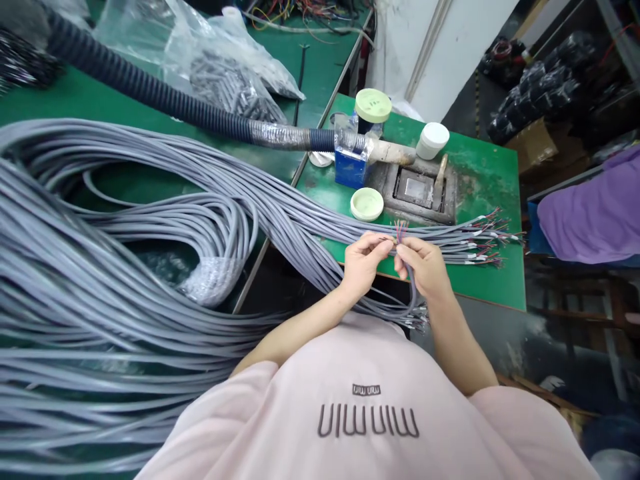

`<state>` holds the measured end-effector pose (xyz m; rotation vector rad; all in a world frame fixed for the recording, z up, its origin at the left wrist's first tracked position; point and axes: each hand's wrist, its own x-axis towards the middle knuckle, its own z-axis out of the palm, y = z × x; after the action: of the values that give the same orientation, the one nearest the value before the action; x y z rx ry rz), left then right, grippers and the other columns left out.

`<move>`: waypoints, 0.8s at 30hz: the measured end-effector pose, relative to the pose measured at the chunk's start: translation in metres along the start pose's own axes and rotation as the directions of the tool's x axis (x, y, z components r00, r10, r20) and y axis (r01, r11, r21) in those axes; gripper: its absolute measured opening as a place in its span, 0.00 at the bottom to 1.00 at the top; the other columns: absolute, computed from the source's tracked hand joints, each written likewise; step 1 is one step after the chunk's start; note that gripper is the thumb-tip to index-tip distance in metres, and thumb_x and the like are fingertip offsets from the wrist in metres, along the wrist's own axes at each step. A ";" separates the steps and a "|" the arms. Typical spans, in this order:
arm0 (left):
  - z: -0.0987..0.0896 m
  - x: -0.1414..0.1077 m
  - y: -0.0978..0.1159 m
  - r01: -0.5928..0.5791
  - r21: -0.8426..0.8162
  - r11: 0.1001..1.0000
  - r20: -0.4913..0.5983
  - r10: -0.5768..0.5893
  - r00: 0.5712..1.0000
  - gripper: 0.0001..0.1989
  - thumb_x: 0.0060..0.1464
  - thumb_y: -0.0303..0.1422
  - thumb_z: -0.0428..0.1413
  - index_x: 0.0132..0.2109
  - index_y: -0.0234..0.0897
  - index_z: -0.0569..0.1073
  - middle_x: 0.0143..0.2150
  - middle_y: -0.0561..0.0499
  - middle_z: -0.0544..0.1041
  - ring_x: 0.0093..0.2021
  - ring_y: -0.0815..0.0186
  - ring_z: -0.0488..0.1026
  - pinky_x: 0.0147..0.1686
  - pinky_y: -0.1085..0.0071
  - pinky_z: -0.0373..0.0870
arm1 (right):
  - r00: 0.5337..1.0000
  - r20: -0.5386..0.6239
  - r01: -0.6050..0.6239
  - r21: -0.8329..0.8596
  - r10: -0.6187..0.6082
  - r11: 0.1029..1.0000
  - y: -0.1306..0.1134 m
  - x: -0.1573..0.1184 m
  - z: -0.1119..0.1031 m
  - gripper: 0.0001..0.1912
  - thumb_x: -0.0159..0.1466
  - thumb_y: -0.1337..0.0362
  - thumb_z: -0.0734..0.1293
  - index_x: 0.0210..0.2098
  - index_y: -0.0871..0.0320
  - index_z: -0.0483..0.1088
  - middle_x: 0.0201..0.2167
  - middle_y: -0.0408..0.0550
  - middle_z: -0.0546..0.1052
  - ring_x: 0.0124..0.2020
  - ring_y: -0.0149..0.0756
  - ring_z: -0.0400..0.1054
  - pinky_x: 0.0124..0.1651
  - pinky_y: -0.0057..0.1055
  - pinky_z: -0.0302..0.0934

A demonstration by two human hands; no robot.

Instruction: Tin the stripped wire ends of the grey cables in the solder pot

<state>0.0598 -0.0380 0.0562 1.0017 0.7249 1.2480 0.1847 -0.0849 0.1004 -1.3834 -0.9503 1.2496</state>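
Note:
My right hand is closed, pinching the end of a grey cable that bends down below the fingers. Thin coloured wires, red and pinkish among them, fan upward from that cable end. Close against it, my left hand pinches with thumb and forefinger at what looks like a dark wire of the same cable. The fingertips of both hands nearly meet. Behind the hands runs a bundle of grey cables, their stripped ends spread at the right. More cable ends hang below my right hand.
A solder pot with a wooden-handled scraper stands beyond the hands, near a blue box and a ribbed hose. A shallow light-green lid and white jar are nearby. A person's purple sleeve shows right.

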 end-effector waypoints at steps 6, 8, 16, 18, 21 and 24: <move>-0.005 0.001 0.004 -0.460 0.323 0.827 0.286 0.378 0.880 0.05 0.55 0.35 0.61 0.38 0.43 0.81 0.30 0.51 0.77 0.32 0.68 0.71 0.38 0.67 0.68 | 0.997 -0.009 -0.069 0.182 0.072 0.981 0.019 -0.015 -0.005 0.28 0.59 0.51 0.70 0.55 0.51 0.65 0.16 0.34 0.70 0.10 0.24 0.51 0.15 0.23 0.45; -0.002 -0.003 0.000 -0.375 0.294 0.879 0.229 0.316 0.921 0.07 0.55 0.36 0.62 0.41 0.43 0.80 0.33 0.51 0.78 0.33 0.68 0.71 0.38 0.67 0.69 | 0.998 -0.043 -0.043 0.200 0.053 0.979 0.021 -0.019 -0.005 0.30 0.59 0.51 0.70 0.58 0.49 0.62 0.15 0.33 0.69 0.10 0.24 0.49 0.14 0.22 0.43; 0.000 -0.020 -0.005 0.315 -0.055 0.947 0.412 -0.266 0.872 0.17 0.58 0.43 0.58 0.46 0.36 0.78 0.24 0.54 0.72 0.27 0.69 0.72 0.38 0.68 0.70 | 0.998 -0.061 -0.014 0.102 0.020 0.995 0.022 -0.028 -0.007 0.28 0.61 0.54 0.69 0.59 0.48 0.63 0.20 0.36 0.74 0.15 0.28 0.62 0.19 0.25 0.56; -0.005 -0.021 -0.002 0.344 -0.084 0.935 0.458 -0.271 0.847 0.16 0.58 0.44 0.58 0.44 0.36 0.79 0.26 0.52 0.74 0.29 0.67 0.73 0.39 0.67 0.70 | 0.999 -0.019 -0.025 0.018 0.026 1.000 0.020 -0.027 -0.018 0.23 0.60 0.55 0.69 0.54 0.50 0.69 0.22 0.38 0.76 0.21 0.31 0.68 0.27 0.29 0.65; -0.013 -0.019 0.004 0.306 -0.015 0.952 0.514 -0.255 0.819 0.15 0.56 0.44 0.60 0.39 0.35 0.81 0.35 0.46 0.79 0.37 0.64 0.75 0.45 0.67 0.70 | 0.998 -0.008 0.059 -0.113 -0.060 0.992 0.010 -0.021 -0.032 0.13 0.59 0.56 0.70 0.42 0.52 0.77 0.24 0.40 0.76 0.28 0.33 0.70 0.36 0.32 0.67; -0.018 -0.020 0.008 0.296 0.067 0.953 0.587 -0.277 0.761 0.16 0.56 0.45 0.60 0.38 0.35 0.81 0.36 0.45 0.80 0.38 0.63 0.75 0.45 0.66 0.70 | 0.992 0.001 0.123 -0.194 -0.126 0.973 -0.003 -0.015 -0.031 0.09 0.57 0.56 0.71 0.34 0.52 0.80 0.25 0.42 0.77 0.28 0.34 0.70 0.37 0.33 0.67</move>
<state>0.0371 -0.0533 0.0544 1.1280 0.3423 0.6122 0.2131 -0.1036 0.1049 -1.4553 -1.1575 1.0762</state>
